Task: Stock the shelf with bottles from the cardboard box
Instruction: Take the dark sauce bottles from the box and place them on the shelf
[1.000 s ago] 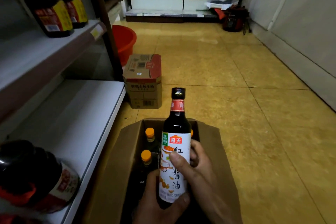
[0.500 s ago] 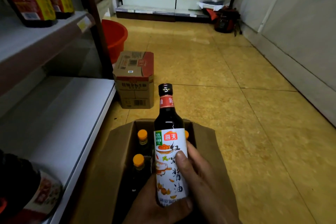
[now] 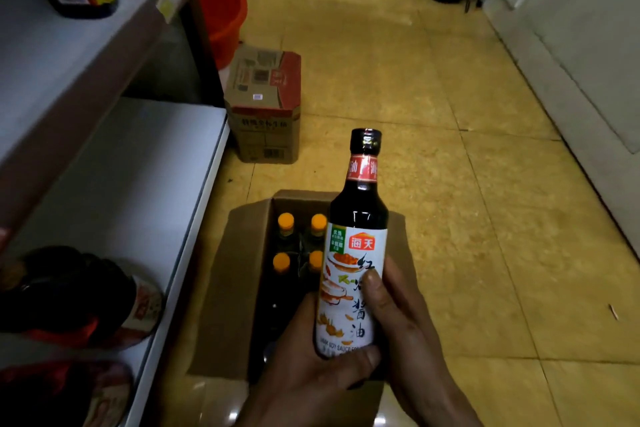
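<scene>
- A dark glass soy-sauce bottle with a white label (image 3: 356,253) is held over the open brown cardboard box (image 3: 235,288), its long axis near vertical, black cap up and leaning slightly right.
- Its base is wrapped by the left hand (image 3: 311,357), and its label side by the right hand (image 3: 405,319).
- Orange-capped bottles (image 3: 286,221) are seen left of the grip.

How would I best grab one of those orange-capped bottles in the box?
Take the neck just below the orange cap, reaching straight down. The bottles stand upright and packed together in the box, so only their tops are exposed; the bodies are walled in.
</scene>
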